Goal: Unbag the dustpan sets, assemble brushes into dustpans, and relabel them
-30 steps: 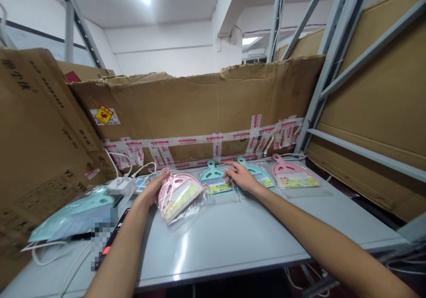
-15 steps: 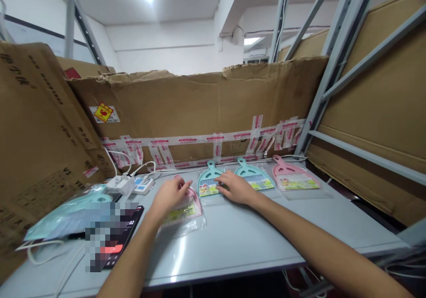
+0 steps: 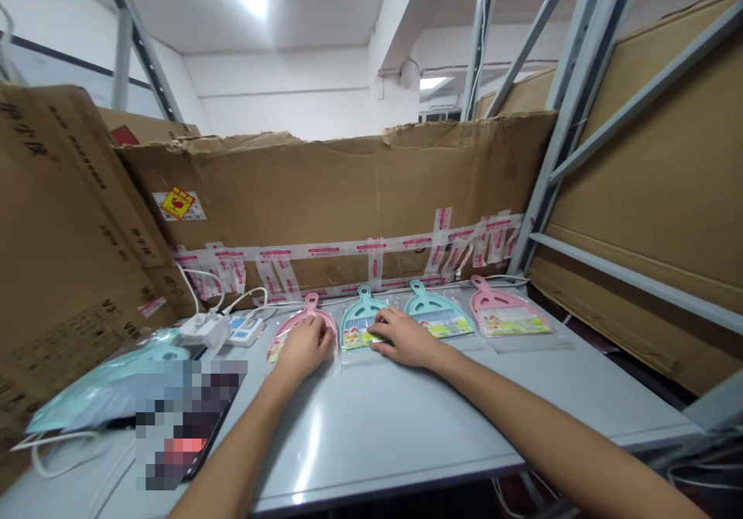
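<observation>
My left hand [image 3: 306,343] rests on a bagged pink dustpan-and-brush set [image 3: 302,318], covering its middle, with its fingers lying loosely across the pack. My right hand [image 3: 406,336] touches the right part of a bagged teal dustpan-and-brush set [image 3: 355,333], its thumb and fingers apart. Just beyond that hand lies a second teal set [image 3: 444,319], partly behind the knuckles. Farther right is another pink set [image 3: 508,314]. All lie in a row with their handles toward the back.
Teal packs [image 3: 110,384] are piled at the left beside a phone [image 3: 220,403], partly blurred out. White chargers sit in a power strip [image 3: 244,329], with cables along the back. A taped cardboard wall [image 3: 348,194] closes off the grey table [image 3: 395,426]; metal shelf posts [image 3: 557,155] stand right.
The pink set under my left hand has shifted back and straightened, now in line beside the teal one. My right hand has stayed by the teal set. The view has tilted slightly.
</observation>
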A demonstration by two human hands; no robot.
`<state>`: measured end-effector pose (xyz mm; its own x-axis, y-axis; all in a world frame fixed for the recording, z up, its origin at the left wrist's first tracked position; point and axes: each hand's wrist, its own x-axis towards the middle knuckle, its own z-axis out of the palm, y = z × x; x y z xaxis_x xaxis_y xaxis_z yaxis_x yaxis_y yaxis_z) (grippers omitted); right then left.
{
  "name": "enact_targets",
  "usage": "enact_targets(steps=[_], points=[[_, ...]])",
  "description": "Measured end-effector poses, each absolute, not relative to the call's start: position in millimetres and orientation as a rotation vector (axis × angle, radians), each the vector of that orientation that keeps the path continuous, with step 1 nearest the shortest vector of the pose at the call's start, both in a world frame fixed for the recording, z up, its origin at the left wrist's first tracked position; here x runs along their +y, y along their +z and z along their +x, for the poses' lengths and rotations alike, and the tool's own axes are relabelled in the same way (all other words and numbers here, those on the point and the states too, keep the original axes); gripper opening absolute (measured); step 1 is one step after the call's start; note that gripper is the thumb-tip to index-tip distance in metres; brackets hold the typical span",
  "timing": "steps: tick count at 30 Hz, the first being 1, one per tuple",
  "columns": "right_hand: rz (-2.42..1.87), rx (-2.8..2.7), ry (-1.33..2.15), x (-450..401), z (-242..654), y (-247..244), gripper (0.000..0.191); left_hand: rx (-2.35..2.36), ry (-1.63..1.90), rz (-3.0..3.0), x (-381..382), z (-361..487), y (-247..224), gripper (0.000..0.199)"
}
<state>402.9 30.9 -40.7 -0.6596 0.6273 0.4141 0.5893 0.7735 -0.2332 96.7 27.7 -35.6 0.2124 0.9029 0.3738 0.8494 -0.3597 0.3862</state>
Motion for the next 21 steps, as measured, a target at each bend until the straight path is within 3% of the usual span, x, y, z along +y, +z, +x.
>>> enact_targets(steps=[13,18,21], points=[[-0.822,-2.603,-0.015,34,407,-36,0.025,1.298,1.124,2.260,18,113,-23,0.022],[-0.779,-2.589,0.013,34,409,-32,0.023,1.004,0.978,2.308,11,122,-20,0.034],[-0.795,-2.581,0.053,35,409,-30,0.024,0.969,0.929,2.447,15,121,-27,0.025]])
